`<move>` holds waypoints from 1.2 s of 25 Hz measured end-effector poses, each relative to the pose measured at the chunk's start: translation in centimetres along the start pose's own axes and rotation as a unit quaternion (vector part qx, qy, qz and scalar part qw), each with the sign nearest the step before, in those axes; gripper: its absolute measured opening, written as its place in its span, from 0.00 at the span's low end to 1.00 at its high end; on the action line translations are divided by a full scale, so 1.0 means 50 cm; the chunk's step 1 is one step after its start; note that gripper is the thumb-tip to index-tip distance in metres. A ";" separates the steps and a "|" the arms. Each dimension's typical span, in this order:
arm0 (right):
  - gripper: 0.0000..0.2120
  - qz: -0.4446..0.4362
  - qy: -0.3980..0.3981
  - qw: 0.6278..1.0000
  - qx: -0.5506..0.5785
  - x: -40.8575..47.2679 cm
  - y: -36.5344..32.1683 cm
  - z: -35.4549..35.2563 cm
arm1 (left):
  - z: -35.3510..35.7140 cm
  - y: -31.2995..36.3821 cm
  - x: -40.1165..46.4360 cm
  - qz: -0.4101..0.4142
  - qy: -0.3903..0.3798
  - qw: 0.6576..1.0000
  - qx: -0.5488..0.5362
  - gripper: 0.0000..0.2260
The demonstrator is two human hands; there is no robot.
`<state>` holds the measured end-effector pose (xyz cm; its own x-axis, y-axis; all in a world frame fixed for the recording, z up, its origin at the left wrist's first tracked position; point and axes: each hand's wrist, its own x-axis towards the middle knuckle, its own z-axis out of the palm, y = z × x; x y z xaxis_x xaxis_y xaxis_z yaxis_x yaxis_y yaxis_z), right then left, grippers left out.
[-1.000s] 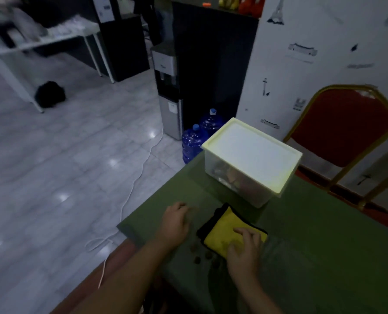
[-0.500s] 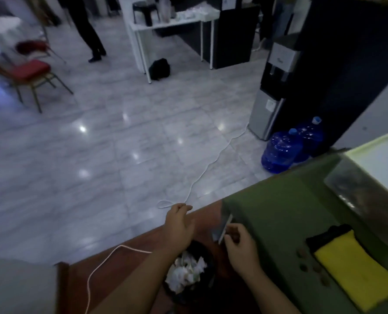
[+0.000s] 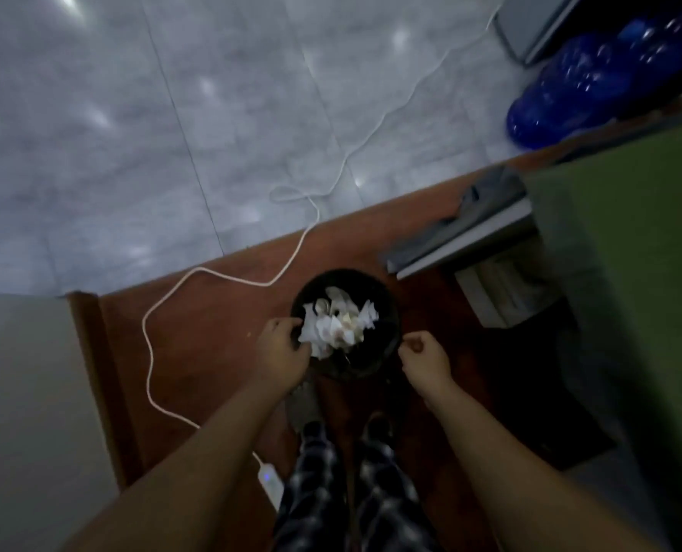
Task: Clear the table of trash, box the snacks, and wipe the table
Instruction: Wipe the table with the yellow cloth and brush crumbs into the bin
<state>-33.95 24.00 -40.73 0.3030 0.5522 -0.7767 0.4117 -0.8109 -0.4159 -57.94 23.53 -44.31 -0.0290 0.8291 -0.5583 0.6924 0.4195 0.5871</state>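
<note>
Fingers of the left hand (image 3: 281, 349) curl over the near-left rim of the black bin (image 3: 387, 312), touching the crumpled white paper (image 3: 337, 322) heaped inside; whether they grip it I cannot tell. The right hand (image 3: 425, 358) is clenched into a loose fist just beside the bin's right rim, and the thin strip it pinched half a second ago is gone from it. The view has dropped straight down since then: the bin sits on the brown floor between both hands, the green table (image 3: 630, 253) stays at the right, and the yellow cloth and lidded box are now out of sight
</note>
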 end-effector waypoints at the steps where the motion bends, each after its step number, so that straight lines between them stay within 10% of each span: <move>1: 0.05 0.010 0.000 1.000 -0.014 0.027 0.015 0.011 | 0.018 -0.010 0.007 -0.015 -0.001 1.000 0.006 0.15; 16: 0.10 -0.013 -0.006 0.990 -0.141 0.405 0.095 0.124 | 0.198 -0.154 0.264 -0.182 0.008 0.980 -0.079 0.10; 21: 0.09 0.001 -0.026 0.995 -0.098 0.431 0.106 0.146 | 0.221 -0.167 0.281 -0.245 0.038 0.955 -0.163 0.22; 30: 0.08 0.043 -0.003 0.998 0.042 0.367 0.078 0.133 | 0.176 -0.146 0.243 -0.242 0.020 0.956 -0.167 0.09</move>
<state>-32.51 29.68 -59.76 0.3283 0.4796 -0.8137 0.3119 -0.8682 -0.3859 -56.98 27.30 -60.54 -0.3208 0.5184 -0.7927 0.3227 0.8467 0.4231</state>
